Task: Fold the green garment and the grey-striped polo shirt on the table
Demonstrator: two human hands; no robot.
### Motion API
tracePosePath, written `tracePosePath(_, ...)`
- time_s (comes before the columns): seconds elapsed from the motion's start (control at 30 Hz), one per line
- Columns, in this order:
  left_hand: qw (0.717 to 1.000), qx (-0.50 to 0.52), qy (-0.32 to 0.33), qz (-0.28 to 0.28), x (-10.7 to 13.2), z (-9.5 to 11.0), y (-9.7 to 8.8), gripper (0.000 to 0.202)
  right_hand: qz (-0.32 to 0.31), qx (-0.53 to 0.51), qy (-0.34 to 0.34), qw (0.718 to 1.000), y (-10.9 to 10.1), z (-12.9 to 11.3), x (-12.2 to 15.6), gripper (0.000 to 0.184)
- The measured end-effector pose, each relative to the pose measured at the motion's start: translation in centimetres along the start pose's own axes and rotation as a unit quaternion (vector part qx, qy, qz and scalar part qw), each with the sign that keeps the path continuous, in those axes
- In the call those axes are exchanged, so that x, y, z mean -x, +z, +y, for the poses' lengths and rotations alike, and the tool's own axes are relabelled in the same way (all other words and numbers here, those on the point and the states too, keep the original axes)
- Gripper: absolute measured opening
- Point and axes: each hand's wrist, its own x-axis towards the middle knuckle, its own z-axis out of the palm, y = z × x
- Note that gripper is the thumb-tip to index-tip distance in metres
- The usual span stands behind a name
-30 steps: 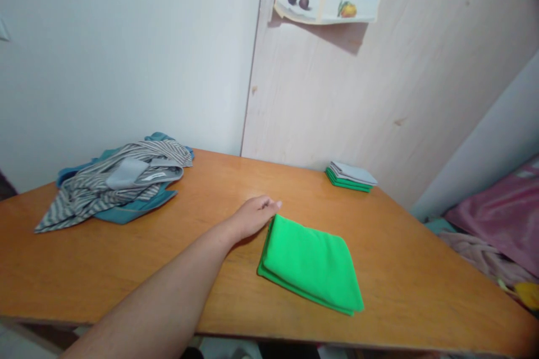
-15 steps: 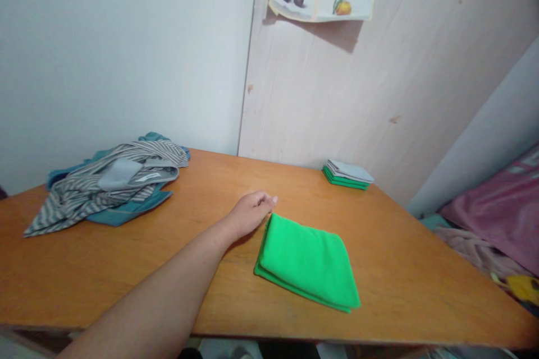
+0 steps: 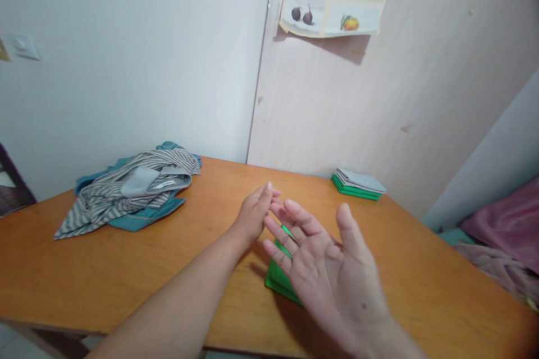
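A folded green cloth (image 3: 278,280) lies on the wooden table, mostly hidden behind my right hand (image 3: 332,269). That hand is open, palm turned up, thumb raised and fingers stretched towards the left, and it holds nothing. Just beyond the cloth's far left corner is my left hand (image 3: 255,212), thumb up and fingers extended, with nothing visible in it. The fingertips of both hands overlap in view; I cannot tell whether they touch.
On the left of the table (image 3: 168,269) sits a crumpled pile of striped and blue clothes (image 3: 138,185). A neat stack of folded grey and green cloths (image 3: 359,183) rests at the back right. Pink fabric (image 3: 505,219) lies beyond the right edge.
My right hand has come into view, palm up, over the green cloth. My left hand has lifted slightly with its thumb raised. The camera view has tilted up and shifted left.
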Motion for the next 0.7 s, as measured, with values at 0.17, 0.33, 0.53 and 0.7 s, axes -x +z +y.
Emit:
tracePosePath(0.17,0.993,0.040,0.063,0.089,1.0,1.4,-0.4,0.066,-0.032,-0.063,0.050,0.996,0.2,0.9,-1.9,0.087)
tracePosePath(0.33,0.977,-0.044,0.198,0.065,2.5,2.3,-0.3,0.063,-0.028,-0.140,0.110,0.984,1.8,1.4,-1.6,0.087)
tracePosePath(0.53,0.956,-0.108,0.267,0.049,2.9,2.2,0.1,0.046,-0.032,-0.328,0.139,0.934,2.9,0.8,-0.9,0.060)
tracePosePath(0.7,0.962,-0.081,0.255,0.054,2.8,2.0,0.4,0.044,0.088,-0.313,0.160,0.932,-0.4,2.8,0.2,0.057)
